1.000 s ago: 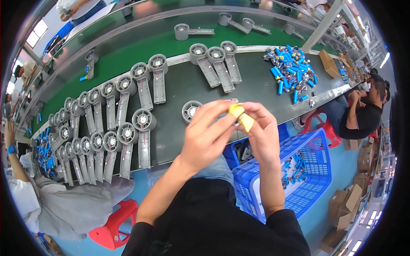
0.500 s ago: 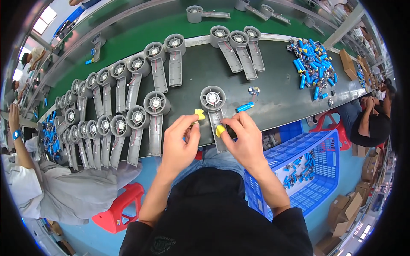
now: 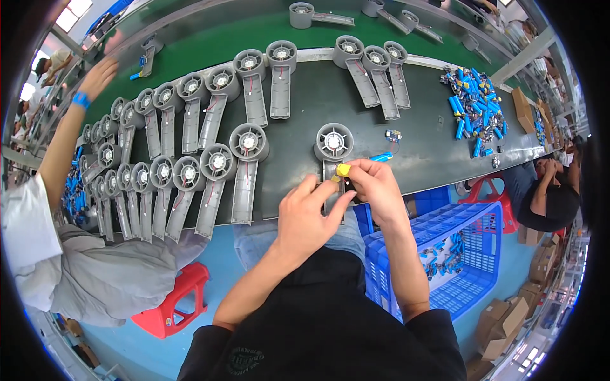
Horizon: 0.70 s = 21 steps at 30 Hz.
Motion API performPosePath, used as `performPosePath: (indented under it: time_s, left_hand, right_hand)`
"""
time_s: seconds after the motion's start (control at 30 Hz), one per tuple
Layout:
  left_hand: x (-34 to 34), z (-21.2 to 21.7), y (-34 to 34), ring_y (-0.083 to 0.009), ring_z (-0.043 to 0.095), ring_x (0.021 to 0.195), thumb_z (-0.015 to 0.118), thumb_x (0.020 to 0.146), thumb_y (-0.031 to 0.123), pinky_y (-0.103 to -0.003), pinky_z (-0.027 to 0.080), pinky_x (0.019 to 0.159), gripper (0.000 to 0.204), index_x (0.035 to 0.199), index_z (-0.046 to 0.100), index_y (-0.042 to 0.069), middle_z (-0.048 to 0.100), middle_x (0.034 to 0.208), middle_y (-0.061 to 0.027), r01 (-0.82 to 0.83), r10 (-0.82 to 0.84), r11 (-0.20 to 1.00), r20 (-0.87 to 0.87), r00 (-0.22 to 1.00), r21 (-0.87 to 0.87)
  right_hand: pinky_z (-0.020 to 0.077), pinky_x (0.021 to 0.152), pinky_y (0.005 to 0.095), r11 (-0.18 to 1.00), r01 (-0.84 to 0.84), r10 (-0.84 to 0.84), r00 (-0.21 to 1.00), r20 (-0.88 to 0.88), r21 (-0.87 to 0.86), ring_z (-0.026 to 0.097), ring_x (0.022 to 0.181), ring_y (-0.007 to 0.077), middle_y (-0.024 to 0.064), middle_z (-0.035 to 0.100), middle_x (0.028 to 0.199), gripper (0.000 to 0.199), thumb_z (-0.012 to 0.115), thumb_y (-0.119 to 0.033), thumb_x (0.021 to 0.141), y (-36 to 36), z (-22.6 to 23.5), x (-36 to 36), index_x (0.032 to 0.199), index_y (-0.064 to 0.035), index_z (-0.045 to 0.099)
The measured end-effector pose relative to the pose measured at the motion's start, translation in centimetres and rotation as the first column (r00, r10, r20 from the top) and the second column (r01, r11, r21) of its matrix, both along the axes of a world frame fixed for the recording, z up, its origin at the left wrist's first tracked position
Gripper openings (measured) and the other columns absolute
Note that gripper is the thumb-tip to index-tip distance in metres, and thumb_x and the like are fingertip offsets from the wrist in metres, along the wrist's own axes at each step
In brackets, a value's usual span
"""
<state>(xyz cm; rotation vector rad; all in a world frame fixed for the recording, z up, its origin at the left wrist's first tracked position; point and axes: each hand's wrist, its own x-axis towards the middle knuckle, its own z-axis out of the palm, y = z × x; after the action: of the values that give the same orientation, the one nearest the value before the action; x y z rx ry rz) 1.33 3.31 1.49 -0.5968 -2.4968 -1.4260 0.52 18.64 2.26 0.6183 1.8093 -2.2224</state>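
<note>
A grey handheld fan housing lies in front of me, its round head away from me and its open handle toward me. Both my hands meet over the handle. My left hand is closed, index fingertip at the handle channel and thumb toward the right hand; whatever it holds is hidden. My right hand pinches by the handle, with a bright yellow piece at its fingertips; I cannot tell whether it is worn or held. Just beyond lies a blue cylindrical battery, wired to a small circuit board.
Rows of similar fan housings fill the dark bench's left side; three more stand at the back. A heap of blue batteries lies right. Below is a blue crate. A co-worker's arm reaches over at left.
My hands have come together over the handle, the left moving right and the right rising slightly. The view has shifted a little. The co-worker's arm at left now reaches farther over the bench.
</note>
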Motion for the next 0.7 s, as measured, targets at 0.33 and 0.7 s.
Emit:
performPosePath:
  time_s: [0.33, 0.7]
  left_hand:
    - [0.6, -0.8, 1.5, -0.0285, 0.060, 0.059, 0.070, 0.082, 0.011, -0.039, 0.048, 0.054, 0.008, 0.085, 0.068, 0.004, 0.058, 0.072, -0.0105, -0.165, 0.150, 0.981, 0.144, 0.978, 0.098]
    - [-0.6, -1.2, -1.1, -0.0250, 0.055, 0.059, 0.072, 0.077, 0.001, -0.036, 0.045, 0.055, 0.015, 0.091, 0.067, 0.003, 0.056, 0.072, -0.0075, -0.099, 0.099, 0.995, -0.080, 0.992, 0.004]
  right_hand:
    - [0.0187, 0.043, 0.0189, 0.978, 0.024, -0.013, 0.999, 0.052, -0.208, 0.028, 0.047, -0.0027, -0.0127, 0.040, 0.059, 0.015, 0.057, -0.011, 0.095, 0.0, -0.7, 0.7, 0.100, -0.0022, 0.068]
    - [0.0512, 0.060, 0.0257, 0.663, 0.184, 0.500, 0.612, -0.613, 0.725, 0.066, 0.072, 0.0153, 0.0077, 0.069, 0.108, 0.024, 0.069, 0.002, 0.081, -0.1, -1.1, 0.8, 0.104, -0.0044, 0.071]
